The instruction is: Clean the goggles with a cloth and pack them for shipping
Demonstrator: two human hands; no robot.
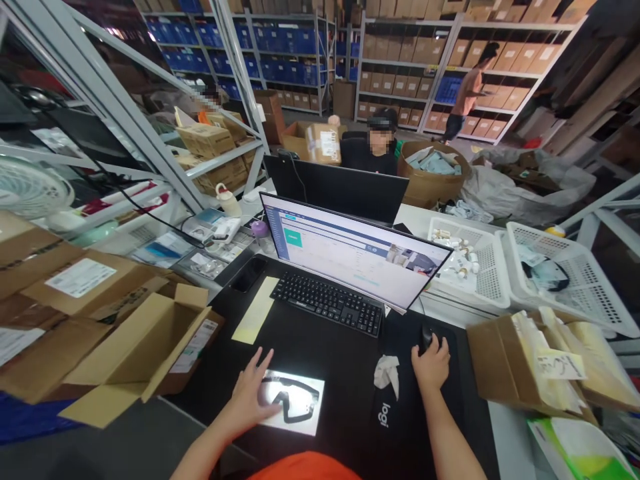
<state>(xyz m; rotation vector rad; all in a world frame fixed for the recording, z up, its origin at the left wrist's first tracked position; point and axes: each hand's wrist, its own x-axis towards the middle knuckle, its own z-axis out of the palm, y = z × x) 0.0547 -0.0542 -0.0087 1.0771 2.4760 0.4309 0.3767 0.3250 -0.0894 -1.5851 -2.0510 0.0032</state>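
Note:
My left hand [249, 395] lies open, fingers spread, at the left edge of a flat, shiny, whitish packet [313, 415]. Its thumb rests over the packet, which shows a black shape like a goggle frame [300, 419]. My right hand [432, 365] curls over a black computer mouse [427, 335] on a black desk mat marked "logi". Between the hands lies a crumpled white paper [387, 375]. Beyond them are a black keyboard [327, 303] and a lit monitor [350, 250] showing a software page.
Open cardboard boxes [135, 353] crowd the left side, near a yellow paper strip [253, 310] and a phone [249, 274]. At right stand white baskets [575, 287] and a box of packets [495, 360]. A co-worker [383, 147] sits behind the monitors; another person [467, 93] stands by the shelves.

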